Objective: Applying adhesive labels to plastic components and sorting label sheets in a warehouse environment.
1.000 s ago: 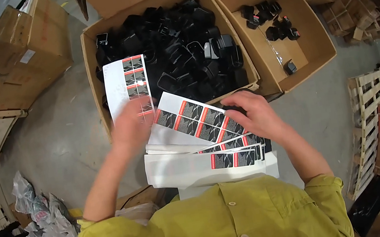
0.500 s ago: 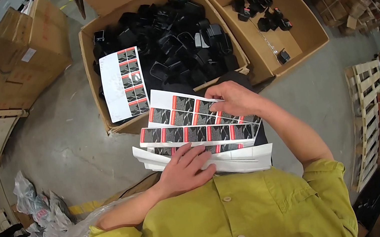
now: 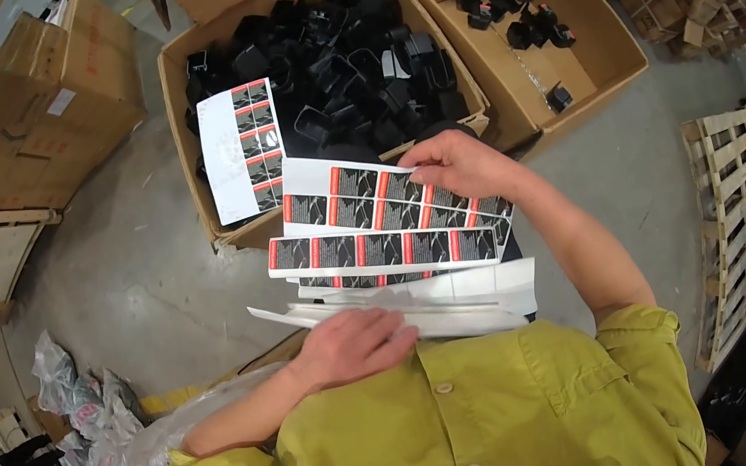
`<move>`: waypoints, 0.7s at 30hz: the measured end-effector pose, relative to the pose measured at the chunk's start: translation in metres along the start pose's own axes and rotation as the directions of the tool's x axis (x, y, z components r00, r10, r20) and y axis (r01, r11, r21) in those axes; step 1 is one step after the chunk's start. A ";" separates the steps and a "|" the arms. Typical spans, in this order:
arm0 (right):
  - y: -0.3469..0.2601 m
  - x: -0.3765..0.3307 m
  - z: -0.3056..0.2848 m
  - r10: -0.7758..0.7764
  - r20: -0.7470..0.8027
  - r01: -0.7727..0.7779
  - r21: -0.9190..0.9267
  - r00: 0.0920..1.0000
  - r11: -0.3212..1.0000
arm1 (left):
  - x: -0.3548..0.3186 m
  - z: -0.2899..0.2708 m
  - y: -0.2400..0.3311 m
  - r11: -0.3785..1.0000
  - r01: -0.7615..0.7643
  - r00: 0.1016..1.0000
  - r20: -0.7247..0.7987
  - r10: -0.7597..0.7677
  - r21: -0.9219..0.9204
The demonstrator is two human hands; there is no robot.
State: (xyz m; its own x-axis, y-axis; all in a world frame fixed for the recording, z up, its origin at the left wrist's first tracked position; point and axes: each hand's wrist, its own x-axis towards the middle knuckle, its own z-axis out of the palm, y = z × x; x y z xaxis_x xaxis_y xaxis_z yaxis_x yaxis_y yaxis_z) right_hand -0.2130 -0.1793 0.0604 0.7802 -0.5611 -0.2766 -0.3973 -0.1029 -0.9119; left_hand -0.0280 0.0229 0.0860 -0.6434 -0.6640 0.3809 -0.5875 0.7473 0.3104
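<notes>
Several sheets of black-and-red stickers on white backing lie fanned over my lap. With thumb and forefinger, my right hand (image 3: 461, 164) pinches the upper edge of the back sticker sheet (image 3: 303, 177); its other fingers are curled. In front of that lies a strip with one row of stickers (image 3: 380, 250). My left hand (image 3: 352, 341) rests against curled white backing paper (image 3: 465, 302) close to my shirt, fingers stretched out and side by side. Another sticker sheet (image 3: 225, 159) lies on the near left corner of a carton filled with black plastic parts (image 3: 334, 70).
The full carton's cardboard wall (image 3: 186, 146) stands just beyond my knees. Right of it, a second carton (image 3: 588, 65) holds several black parts (image 3: 540, 29). Clear plastic bags (image 3: 90, 413) are at left, a wooden pallet (image 3: 719, 242) at right, and a large carton (image 3: 84, 94) at far left.
My left hand has slid down toward my shirt, its fingers drawn closer together, and the white backing paper has curled up beside it. My right hand stays on the back sheet's edge.
</notes>
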 end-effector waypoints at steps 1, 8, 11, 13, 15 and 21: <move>0.001 0.000 -0.001 -0.017 -0.001 0.017 -0.030 1.000 0.999 | 0.000 0.002 -0.007 0.997 0.072 0.997 -0.008 -0.072 -0.006; 0.011 0.001 0.009 -0.047 -0.149 -0.006 -0.334 0.988 0.943 | 0.019 0.014 -0.062 0.779 0.536 0.807 -0.071 -0.586 -0.327; 0.010 -0.012 -0.003 0.084 -0.167 -0.104 -0.115 0.982 0.988 | 0.012 0.016 -0.075 0.349 0.692 0.566 0.176 -0.805 -0.632; 0.013 -0.020 -0.010 0.117 -0.223 -0.118 0.008 0.968 0.993 | 0.007 0.012 -0.083 0.237 0.676 0.501 0.200 -0.842 -0.698; 0.015 -0.043 -0.017 0.002 -0.384 -0.020 -0.043 0.924 0.999 | 0.001 0.010 -0.090 0.127 0.611 0.457 0.218 -0.862 -0.781; -0.019 -0.139 0.000 -0.313 -0.041 0.238 -0.556 0.949 0.796 | -0.001 0.020 -0.106 0.208 0.636 0.535 0.231 -0.813 -0.743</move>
State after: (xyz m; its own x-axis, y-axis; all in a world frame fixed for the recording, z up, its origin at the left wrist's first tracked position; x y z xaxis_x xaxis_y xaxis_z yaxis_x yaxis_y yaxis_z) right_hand -0.3142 -0.0997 0.1164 0.8446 -0.5343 0.0354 -0.3991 -0.6722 -0.6236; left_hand 0.0252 -0.0564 0.0348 0.0199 -0.9683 -0.2492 -0.1665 -0.2490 0.9541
